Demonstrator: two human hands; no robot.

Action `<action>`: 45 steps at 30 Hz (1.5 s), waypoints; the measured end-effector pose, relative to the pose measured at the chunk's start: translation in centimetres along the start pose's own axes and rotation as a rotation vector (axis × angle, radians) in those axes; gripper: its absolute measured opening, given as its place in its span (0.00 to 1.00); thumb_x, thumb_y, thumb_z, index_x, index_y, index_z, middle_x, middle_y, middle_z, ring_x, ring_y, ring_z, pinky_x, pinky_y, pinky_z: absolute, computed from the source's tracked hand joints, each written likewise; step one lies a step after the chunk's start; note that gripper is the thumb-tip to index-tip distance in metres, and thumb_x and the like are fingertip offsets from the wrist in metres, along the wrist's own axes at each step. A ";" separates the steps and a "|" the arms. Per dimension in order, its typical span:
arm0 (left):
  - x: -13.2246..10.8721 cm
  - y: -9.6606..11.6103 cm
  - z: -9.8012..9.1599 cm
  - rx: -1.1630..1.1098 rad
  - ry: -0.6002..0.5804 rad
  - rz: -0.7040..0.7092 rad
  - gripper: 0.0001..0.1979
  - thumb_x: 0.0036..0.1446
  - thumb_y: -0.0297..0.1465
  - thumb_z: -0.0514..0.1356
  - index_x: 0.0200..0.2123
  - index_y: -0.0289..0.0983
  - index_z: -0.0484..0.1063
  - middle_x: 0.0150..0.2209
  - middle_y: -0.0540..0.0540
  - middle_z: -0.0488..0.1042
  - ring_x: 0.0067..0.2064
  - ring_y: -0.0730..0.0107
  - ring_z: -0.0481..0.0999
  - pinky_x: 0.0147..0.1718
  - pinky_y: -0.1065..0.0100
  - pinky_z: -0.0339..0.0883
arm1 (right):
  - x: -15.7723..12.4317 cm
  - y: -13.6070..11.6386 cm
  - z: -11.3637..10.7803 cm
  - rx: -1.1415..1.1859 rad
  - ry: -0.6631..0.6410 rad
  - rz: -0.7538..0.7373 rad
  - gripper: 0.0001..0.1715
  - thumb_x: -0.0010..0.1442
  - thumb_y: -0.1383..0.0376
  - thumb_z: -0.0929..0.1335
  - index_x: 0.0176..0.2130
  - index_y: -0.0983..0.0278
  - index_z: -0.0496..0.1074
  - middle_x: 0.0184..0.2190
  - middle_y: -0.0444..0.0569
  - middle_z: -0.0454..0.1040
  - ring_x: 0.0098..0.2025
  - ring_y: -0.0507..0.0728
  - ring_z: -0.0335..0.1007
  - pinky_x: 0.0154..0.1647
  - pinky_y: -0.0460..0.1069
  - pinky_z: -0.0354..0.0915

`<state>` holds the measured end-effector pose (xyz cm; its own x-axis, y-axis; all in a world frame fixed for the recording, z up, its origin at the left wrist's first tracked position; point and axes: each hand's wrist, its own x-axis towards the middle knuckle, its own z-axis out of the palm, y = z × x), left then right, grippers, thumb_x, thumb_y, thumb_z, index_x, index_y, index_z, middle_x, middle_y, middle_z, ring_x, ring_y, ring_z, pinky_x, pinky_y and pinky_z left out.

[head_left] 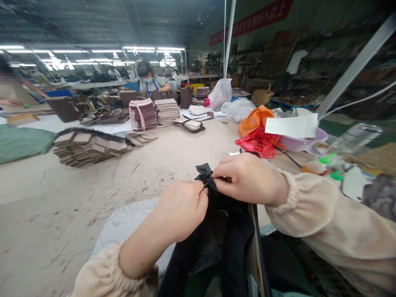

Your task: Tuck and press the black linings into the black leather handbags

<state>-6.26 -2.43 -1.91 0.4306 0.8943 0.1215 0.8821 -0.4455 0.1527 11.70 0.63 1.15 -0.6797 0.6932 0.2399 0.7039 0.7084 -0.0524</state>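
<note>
My left hand (182, 208) and my right hand (247, 177) meet over the near edge of the worktable (93, 194). Both are closed in a pinch on the crumpled top of a black fabric piece (206, 171). The rest of that black fabric (222, 247) hangs down between my forearms toward my lap. Beige sleeves with gathered cuffs cover both wrists. A thin board edge (255, 247) stands upright just behind the fabric.
Stacks of brown card pieces (89, 148) lie at the left, taller stacks (154, 112) farther back. Red and orange plastic bags (258, 134), a lilac basin (301, 142) with a paper sheet, and white bags (221, 93) sit at the right. Another person (150, 80) works behind.
</note>
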 end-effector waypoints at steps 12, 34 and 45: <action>0.1 0.3 0.0 -0.013 0.000 0.015 0.16 0.60 0.34 0.44 0.25 0.39 0.67 0.24 0.48 0.73 0.25 0.67 0.70 0.24 0.66 0.49 | -0.1 0.4 0.5 0.071 0.066 -0.060 0.09 0.51 0.71 0.63 0.22 0.66 0.70 0.22 0.45 0.69 0.24 0.48 0.61 0.25 0.44 0.53; -0.1 0.2 -0.3 0.004 -0.024 0.023 0.18 0.62 0.34 0.44 0.25 0.38 0.68 0.23 0.48 0.72 0.24 0.67 0.69 0.24 0.67 0.52 | -0.9 2.7 0.4 0.521 -0.076 0.308 0.12 0.52 0.68 0.62 0.28 0.65 0.75 0.23 0.41 0.72 0.27 0.50 0.66 0.29 0.44 0.59; 0.0 0.1 -0.4 0.006 -0.038 -0.017 0.19 0.62 0.35 0.43 0.27 0.37 0.70 0.26 0.46 0.75 0.26 0.67 0.72 0.26 0.67 0.55 | 0.0 1.2 0.5 0.456 0.122 0.132 0.09 0.55 0.70 0.63 0.31 0.66 0.73 0.26 0.44 0.72 0.29 0.49 0.66 0.32 0.44 0.60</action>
<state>-6.21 -2.47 -1.49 0.4226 0.9026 0.0820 0.8903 -0.4303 0.1490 12.41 1.54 0.58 -0.5423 0.7796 0.3133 0.6016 0.6206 -0.5029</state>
